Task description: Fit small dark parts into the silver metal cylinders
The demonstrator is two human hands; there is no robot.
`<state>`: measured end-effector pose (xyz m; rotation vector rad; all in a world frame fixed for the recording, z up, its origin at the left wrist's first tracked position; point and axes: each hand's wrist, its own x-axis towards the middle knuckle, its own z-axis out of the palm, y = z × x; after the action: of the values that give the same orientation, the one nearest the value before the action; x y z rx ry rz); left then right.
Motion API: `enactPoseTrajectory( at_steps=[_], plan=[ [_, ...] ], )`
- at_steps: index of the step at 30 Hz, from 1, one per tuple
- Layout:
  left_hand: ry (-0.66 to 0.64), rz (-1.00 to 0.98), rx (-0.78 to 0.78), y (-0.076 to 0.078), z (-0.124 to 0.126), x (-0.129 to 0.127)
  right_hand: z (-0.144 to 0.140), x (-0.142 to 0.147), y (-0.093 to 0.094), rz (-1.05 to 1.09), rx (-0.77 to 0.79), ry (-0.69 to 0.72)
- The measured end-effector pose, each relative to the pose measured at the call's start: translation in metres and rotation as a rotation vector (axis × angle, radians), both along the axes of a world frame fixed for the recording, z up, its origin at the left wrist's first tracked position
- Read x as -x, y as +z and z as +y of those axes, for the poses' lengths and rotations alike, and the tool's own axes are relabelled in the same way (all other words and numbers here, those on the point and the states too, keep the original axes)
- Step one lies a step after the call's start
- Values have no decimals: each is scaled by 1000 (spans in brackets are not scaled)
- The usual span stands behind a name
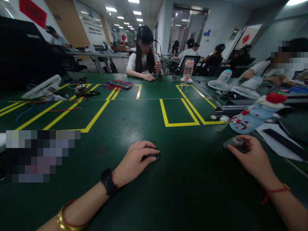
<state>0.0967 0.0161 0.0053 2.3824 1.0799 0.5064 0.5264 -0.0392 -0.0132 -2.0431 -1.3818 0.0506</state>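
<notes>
My left hand (137, 158) rests low over the green tabletop, thumb and fingers curled around a small dark piece (157, 157). Only its tip shows, with a tiny light ring on it; the rest is hidden by the fingers. To the right, my right hand (255, 155) grips a small grey cylinder (231, 143) between thumb and fingers. The cylinder lies tilted close to the table and has a shiny round end; I cannot make out its exact kind. Just beyond that hand stands a light blue bottle (245, 120) with a red and white top.
Across the green table (125, 117), marked with yellow tape (181, 124), sits a person (144, 57). Coloured wires (117, 85) and a white fan (43, 87) lie at the left. Metal profiles (228, 109), white fans (220, 81) and papers (274, 141) occupy the right.
</notes>
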Motion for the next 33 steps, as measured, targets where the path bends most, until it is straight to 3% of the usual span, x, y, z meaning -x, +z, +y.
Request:
enactPoseTrajectory(
  at_steps=[12, 25, 33],
  plan=[
    [-22, -18, 33, 7, -1, 1, 5, 14, -5, 13, 12, 27],
    [89, -251, 258, 10, 3, 5, 7, 19, -3, 12, 4, 7],
    [111, -306, 290, 13, 3, 7, 2, 16, 2, -20, 28, -110]
  ],
)
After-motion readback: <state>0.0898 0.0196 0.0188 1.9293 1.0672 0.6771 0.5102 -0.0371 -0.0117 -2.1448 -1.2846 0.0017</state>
